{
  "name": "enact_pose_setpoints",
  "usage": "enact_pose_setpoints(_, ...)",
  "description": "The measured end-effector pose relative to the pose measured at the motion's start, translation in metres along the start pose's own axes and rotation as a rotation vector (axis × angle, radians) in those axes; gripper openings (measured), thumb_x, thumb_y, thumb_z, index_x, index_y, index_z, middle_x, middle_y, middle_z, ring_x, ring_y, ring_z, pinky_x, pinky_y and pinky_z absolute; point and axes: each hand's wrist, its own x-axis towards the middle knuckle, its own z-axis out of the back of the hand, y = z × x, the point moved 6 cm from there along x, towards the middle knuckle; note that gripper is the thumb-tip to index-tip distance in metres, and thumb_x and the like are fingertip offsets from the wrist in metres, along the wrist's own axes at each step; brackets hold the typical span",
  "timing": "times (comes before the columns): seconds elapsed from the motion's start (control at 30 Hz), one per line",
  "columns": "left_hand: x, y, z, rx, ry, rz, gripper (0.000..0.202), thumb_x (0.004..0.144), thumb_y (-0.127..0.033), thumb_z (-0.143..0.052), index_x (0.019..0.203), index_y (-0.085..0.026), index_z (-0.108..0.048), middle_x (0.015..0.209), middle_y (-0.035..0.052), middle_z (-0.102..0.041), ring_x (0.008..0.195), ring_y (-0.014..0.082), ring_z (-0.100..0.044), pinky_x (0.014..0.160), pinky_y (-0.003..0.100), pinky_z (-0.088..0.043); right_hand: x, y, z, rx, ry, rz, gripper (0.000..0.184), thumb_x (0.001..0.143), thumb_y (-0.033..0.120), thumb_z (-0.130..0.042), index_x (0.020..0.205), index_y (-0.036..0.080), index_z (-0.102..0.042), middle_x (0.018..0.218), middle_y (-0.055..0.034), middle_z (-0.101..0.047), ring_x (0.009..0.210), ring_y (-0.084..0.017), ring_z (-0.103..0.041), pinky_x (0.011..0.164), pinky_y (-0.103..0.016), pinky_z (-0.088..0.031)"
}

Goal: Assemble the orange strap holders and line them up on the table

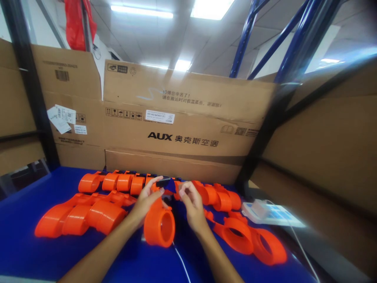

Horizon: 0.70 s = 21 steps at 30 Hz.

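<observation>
My left hand [145, 202] is closed round an orange plastic ring part [159, 225] that hangs below it over the blue table [23, 239]. My right hand [191, 204] pinches a small dark piece [165, 183] at the top of that part, fingers pressed together. Both hands meet just in front of the far row of orange parts [118, 182].
More orange ring parts lie in rows on the left [82, 216] and on the right [250, 239]. A white device [265, 212] with a white cable sits at the right. Cardboard boxes [182, 129] wall the back and sides; blue rack beams rise behind.
</observation>
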Motion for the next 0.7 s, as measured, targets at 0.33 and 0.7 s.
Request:
enact_pose_setpoints(0.33, -0.009, 0.013, -0.016, -0.093, 0.209, 0.163, 0.061, 0.078, -0.028, -0.080, 0.132, -0.023, -0.052, 0.125, 0.0162, -0.064, 0.087, 0.0281, -0.075, 0.070, 0.039, -0.061, 0.002, -0.014, -0.011, 0.280, 0.211, -0.280, 0.041, 0.092, 0.057, -0.051, 0.118, 0.027, -0.058, 0.104, -0.0054, -0.066, 0.095, -0.024, -0.064, 0.080, -0.036, -0.053)
enact_pose_setpoints(0.7, -0.008, 0.009, -0.017, -0.030, 0.161, 0.186, 0.052, 0.081, -0.042, -0.076, 0.123, -0.016, -0.061, 0.106, 0.0141, -0.073, 0.081, 0.0261, -0.075, 0.063, 0.031, -0.059, -0.001, -0.017, -0.019, 0.210, 0.177, -0.259, 0.037, 0.086, 0.051, -0.066, 0.106, 0.025, -0.050, 0.079, 0.0022, -0.055, 0.068, -0.014, -0.054, 0.057, -0.024, -0.046)
